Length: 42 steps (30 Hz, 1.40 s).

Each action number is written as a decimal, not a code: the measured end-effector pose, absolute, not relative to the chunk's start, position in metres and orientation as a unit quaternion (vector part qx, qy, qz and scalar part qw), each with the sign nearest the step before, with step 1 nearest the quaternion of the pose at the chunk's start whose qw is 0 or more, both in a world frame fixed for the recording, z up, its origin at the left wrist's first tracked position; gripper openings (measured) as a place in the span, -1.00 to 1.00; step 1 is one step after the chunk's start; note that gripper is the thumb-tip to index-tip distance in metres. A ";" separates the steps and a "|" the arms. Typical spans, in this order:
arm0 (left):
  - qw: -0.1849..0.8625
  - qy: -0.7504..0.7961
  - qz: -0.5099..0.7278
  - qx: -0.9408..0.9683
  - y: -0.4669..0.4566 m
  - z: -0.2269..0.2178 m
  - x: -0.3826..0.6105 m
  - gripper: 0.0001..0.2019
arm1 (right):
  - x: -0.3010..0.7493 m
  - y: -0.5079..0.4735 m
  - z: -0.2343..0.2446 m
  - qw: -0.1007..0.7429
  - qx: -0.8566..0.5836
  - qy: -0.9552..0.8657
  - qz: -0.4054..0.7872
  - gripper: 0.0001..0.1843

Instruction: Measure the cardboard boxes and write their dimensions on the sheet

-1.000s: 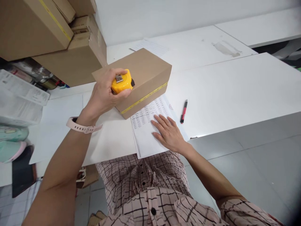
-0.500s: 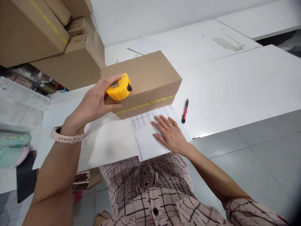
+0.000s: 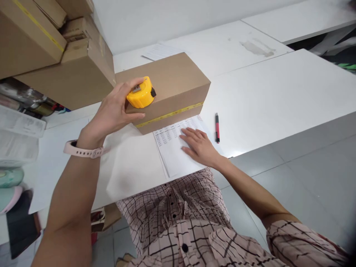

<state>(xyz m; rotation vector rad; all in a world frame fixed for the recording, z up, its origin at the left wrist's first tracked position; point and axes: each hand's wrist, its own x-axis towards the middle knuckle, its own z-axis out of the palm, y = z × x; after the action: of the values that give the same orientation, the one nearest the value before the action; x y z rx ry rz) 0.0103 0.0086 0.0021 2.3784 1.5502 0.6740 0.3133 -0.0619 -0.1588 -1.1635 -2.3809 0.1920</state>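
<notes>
My left hand is closed around a yellow tape measure with a black lock button, at the near left top edge of a brown cardboard box. No blade shows pulled out. A strip of yellow tape runs along the box's near side. Flat on a sheet of paper with handwritten columns lies my right hand, its fingers spread and pointing toward the box. Just right of the sheet, a red and black pen rests on the white table.
Several cardboard boxes are stacked at the back left. Behind the box lies another paper. Along the left edge are plastic-wrapped packages and a mint green and pink object. The table's front edge runs close to my body.
The view has shifted slightly, so the table contents sit a little higher and further left. Both hands keep their places, the left on the tape measure, the right on the paper.
</notes>
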 end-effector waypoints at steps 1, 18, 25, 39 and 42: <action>0.117 0.526 0.232 0.810 0.010 0.004 0.011 -0.14 | 0.318 -0.058 -0.156 0.277 -0.454 -0.845 0.062 -0.56; -0.027 0.463 -0.069 0.883 -0.121 -0.115 0.111 -0.55 | 0.384 -0.036 -0.117 0.407 -0.603 -0.593 0.346 -0.65; -0.055 0.451 -0.072 0.888 -0.116 -0.120 0.113 -0.50 | 0.318 -0.072 -0.099 0.515 -0.403 -0.547 0.522 -0.66; -0.142 0.449 0.031 0.882 -0.124 -0.138 0.101 -0.59 | 0.245 -0.034 -0.140 0.401 -0.440 -0.588 0.547 -0.56; -0.134 0.445 0.035 0.884 -0.123 -0.136 0.101 -0.60 | 0.246 -0.035 -0.140 0.411 -0.449 -0.592 0.527 -0.58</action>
<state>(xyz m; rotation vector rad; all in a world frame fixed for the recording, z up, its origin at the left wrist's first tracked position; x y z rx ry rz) 0.1012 -0.1230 -0.1358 3.0447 1.5336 0.1201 0.2461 -0.0352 -0.1401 -1.1306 -1.4906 1.3269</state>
